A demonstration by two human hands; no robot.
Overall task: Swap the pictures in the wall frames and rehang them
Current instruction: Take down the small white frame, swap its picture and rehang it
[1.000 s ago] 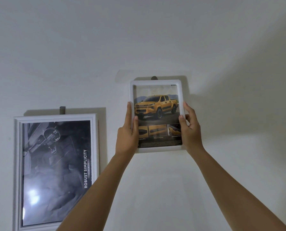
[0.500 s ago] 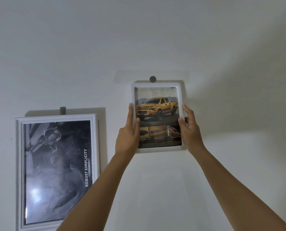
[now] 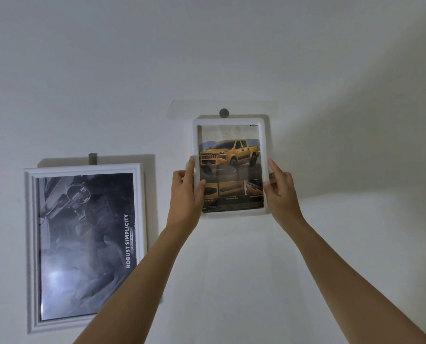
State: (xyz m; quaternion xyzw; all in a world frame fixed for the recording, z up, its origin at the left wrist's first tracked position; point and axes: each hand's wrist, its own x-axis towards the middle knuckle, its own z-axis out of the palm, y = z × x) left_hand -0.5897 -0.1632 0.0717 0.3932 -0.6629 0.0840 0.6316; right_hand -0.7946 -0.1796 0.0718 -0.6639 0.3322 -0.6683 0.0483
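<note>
White plastic small frame (image 3: 229, 167), showing a yellow pickup truck, is held flat to the wall just below a round grey peg (image 3: 223, 112). The left hand (image 3: 185, 194) and right hand (image 3: 282, 192) each grip a side edge, thumbs on the front. It looks light and rigid, with a slick, breakable glazed front, so the side edges seem the safest hold. Below and left of the peg hangs a larger frame (image 3: 85, 244).

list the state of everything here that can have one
small frame, upright, held at both side edges, top just below the round hook; hooked or not, cannot tell
large frame, hanging from its grey hook, untouched
left hand, grips the small frame's left edge
right hand, grips the small frame's right edge
</note>
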